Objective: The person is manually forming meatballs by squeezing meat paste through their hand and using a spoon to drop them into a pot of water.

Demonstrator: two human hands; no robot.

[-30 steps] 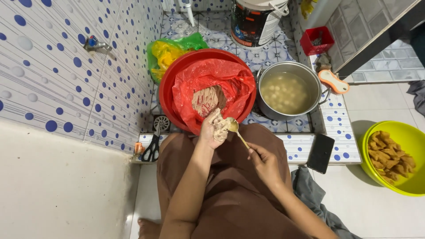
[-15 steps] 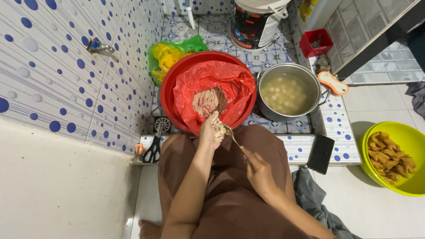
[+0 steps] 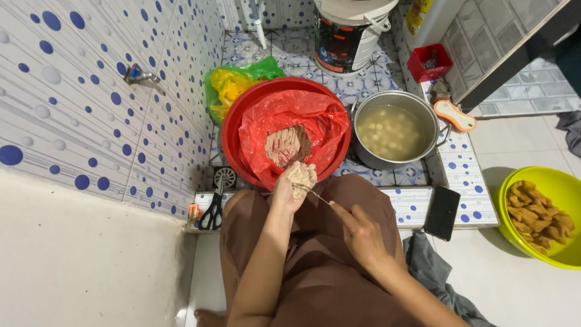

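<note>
- The pale dough lump (image 3: 301, 175) is covering the left hand's (image 3: 289, 189) fingers;
- the thin utensil (image 3: 316, 194) in the right hand (image 3: 361, 233) is showing too small to identify;
- the frame's right edge is cutting off the yellow-green plastic bowl (image 3: 566, 194); the top edge is cropping the white bucket (image 3: 351, 24).

left hand (image 3: 289, 188) clenched, right hand (image 3: 362, 233) pinching

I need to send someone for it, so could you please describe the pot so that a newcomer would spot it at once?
Start at the big red basin lined with red plastic, on the tiled ledge by the dotted wall. The pot stands right beside it, on the side away from the wall. It is the only bare metal vessel there, round, and it holds cloudy broth with pale balls, unlike the yellow-green bowl of fried pieces on the floor.
</note>
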